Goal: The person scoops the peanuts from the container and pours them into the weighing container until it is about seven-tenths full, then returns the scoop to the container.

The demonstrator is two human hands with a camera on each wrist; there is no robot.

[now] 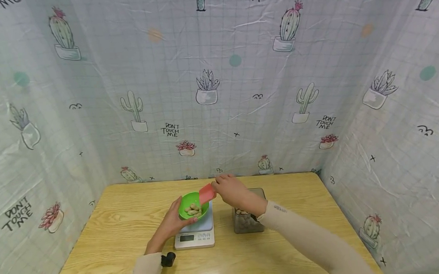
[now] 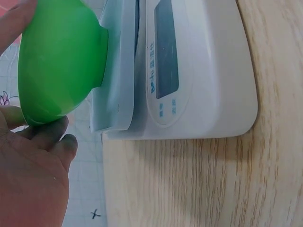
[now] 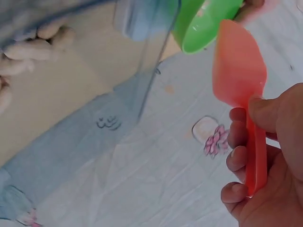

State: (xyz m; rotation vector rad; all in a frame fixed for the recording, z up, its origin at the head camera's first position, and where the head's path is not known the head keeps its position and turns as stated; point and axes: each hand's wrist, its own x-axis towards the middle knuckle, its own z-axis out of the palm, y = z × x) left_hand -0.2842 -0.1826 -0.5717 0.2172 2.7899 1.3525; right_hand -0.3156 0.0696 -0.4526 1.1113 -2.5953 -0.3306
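Observation:
A green bowl [image 1: 184, 200] with several unshelled peanuts [image 1: 192, 210] in it is on the pale plate of a kitchen scale [image 1: 194, 239]. My left hand [image 1: 174, 219] holds the bowl by its side, thumb and fingers around the wall; the left wrist view shows the bowl [image 2: 61, 61] from outside, close to the scale's plate. In my right hand [image 1: 234, 191] is a red scoop [image 1: 207, 193], tilted over the bowl's right rim. The right wrist view shows my fingers wrapped around the handle of the scoop [image 3: 239, 66].
A clear, tall container [image 1: 248, 226] of peanuts stands right of the scale, partly beneath my right forearm. Everything stands on a wooden table [image 1: 132, 206]. A cactus-print curtain [image 1: 236, 110] encloses its back and sides.

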